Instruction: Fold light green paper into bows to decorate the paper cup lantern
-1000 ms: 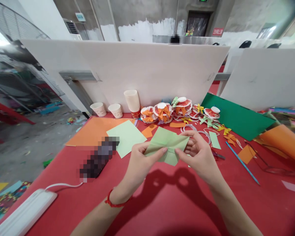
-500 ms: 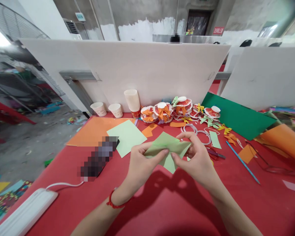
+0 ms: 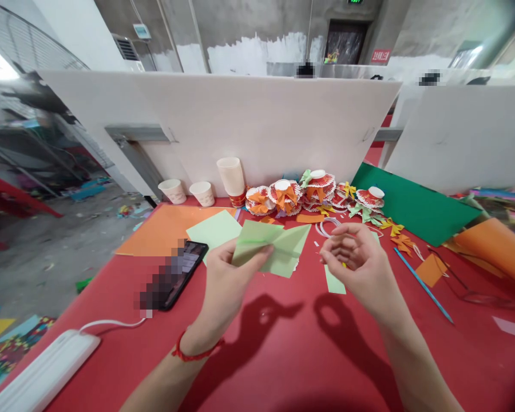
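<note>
My left hand (image 3: 227, 274) is closed on a folded light green paper (image 3: 274, 249), pinching it at its left end and holding it above the red table (image 3: 283, 355). The paper's lower right edge looks torn. My right hand (image 3: 358, 266) hovers to the right of the paper, clear of it, with fingers loosely curled and apart and nothing seen in them. A small light green strip (image 3: 335, 281) lies just below my right thumb; it seems to rest on the table.
A phone (image 3: 184, 269) lies left of my left hand, and a white power strip (image 3: 43, 372) sits at the near left. Paper cups (image 3: 230, 174), decorated paper crafts (image 3: 309, 191), orange (image 3: 163, 229) and green (image 3: 412, 206) sheets, a blue stick (image 3: 420, 283) and white partition boards fill the back.
My right hand has let go of the green paper and moved right. My left hand has carried the paper up and to the left.
</note>
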Demonstrator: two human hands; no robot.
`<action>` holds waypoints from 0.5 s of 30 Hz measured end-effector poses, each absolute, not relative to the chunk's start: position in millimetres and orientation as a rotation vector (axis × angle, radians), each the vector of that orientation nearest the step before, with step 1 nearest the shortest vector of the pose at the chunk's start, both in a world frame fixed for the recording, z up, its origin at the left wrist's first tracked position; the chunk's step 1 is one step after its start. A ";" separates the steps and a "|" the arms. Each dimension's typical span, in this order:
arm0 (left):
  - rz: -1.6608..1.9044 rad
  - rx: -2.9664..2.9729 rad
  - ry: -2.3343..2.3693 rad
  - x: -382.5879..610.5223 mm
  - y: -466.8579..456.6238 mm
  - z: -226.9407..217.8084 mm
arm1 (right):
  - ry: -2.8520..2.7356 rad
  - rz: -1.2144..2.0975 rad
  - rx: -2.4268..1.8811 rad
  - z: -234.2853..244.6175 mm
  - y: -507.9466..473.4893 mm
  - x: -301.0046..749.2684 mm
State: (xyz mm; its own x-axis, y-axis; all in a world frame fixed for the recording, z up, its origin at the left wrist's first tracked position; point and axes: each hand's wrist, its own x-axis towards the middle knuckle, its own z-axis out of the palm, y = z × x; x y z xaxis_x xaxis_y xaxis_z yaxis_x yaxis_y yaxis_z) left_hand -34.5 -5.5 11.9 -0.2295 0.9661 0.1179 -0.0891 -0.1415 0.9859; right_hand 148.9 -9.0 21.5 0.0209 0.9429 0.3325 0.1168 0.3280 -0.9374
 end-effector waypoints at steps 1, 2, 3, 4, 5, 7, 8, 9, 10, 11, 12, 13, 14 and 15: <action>1.489 1.131 1.226 -33.7 -6.6 12.5 | -1.413 0.923 -1.025 20.7 -9.3 146.4; 1.445 1.154 1.223 -32.2 -8.1 13.1 | -1.425 0.994 -1.000 19.6 -9.8 143.1; 1.394 1.180 1.212 -30.4 -9.7 13.7 | -1.434 1.067 -0.979 18.2 -10.4 139.6; 1.343 1.207 1.196 -28.3 -11.2 14.2 | -1.424 1.114 -0.986 16.9 -11.2 136.2; 1.295 1.234 1.177 -26.3 -12.3 14.8 | -1.409 1.125 -1.004 15.9 -12.0 133.2; 1.223 1.287 1.153 -23.1 -13.4 16.0 | -1.391 1.088 -1.050 15.0 -13.8 129.4; 1.207 1.305 1.147 -22.0 -13.4 16.6 | -1.397 1.055 -1.068 15.2 -14.7 128.6; 1.206 1.314 1.139 -21.3 -13.2 17.1 | -1.412 1.029 -1.081 15.6 -15.5 128.3; 1.213 1.317 1.129 -21.1 -12.9 17.5 | -1.428 1.013 -1.092 16.1 -16.1 128.4; 1.224 1.318 1.118 -21.3 -12.6 17.8 | -1.440 1.007 -1.095 16.5 -16.5 128.8; 1.238 1.316 1.109 -21.9 -12.4 18.0 | -1.445 1.005 -1.090 16.7 -16.6 129.4; 1.253 1.309 1.102 -23.0 -12.2 18.1 | -1.444 1.008 -1.079 16.7 -16.3 130.2; 1.266 1.300 1.101 -24.5 -12.0 18.1 | -1.442 1.010 -1.063 16.6 -15.5 131.2; 1.280 1.286 1.104 -26.3 -11.7 18.3 | -1.439 1.004 -1.045 16.3 -14.5 132.7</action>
